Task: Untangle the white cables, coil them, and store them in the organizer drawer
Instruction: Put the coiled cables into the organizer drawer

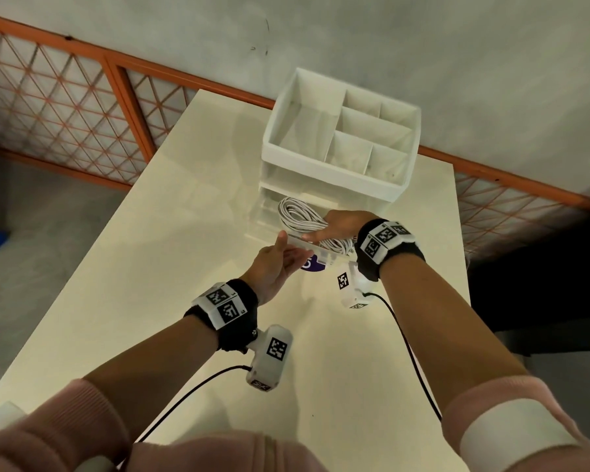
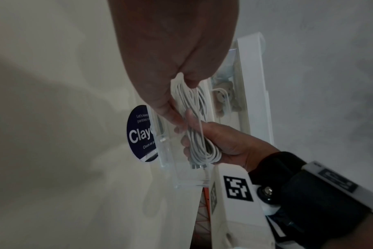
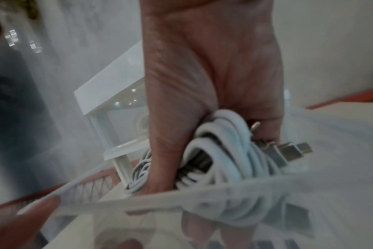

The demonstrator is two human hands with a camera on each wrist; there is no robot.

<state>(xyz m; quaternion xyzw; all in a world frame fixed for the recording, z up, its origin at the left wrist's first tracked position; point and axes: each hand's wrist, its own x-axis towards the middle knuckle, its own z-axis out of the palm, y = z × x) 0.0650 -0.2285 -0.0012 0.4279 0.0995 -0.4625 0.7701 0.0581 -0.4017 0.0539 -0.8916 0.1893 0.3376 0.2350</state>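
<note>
My right hand (image 1: 324, 231) grips a coil of white cables (image 1: 298, 216) and holds it low inside the pulled-out clear drawer (image 1: 327, 253) of the white organizer (image 1: 334, 165). In the right wrist view the thumb and fingers wrap the coil (image 3: 224, 151), and metal plugs (image 3: 292, 150) stick out to the right behind the drawer rim (image 3: 160, 198). My left hand (image 1: 281, 255) pinches the drawer's front wall, thumb on top. The left wrist view shows that thumb against the clear wall (image 2: 170, 168), with the coil (image 2: 200, 143) in my right hand (image 2: 224, 139) behind it.
The organizer stands at the far side of a cream table (image 1: 184, 267), its top split into open compartments. A dark blue round sticker (image 1: 312, 265) lies on the table under the drawer front. An orange mesh fence (image 1: 65, 107) runs behind the table.
</note>
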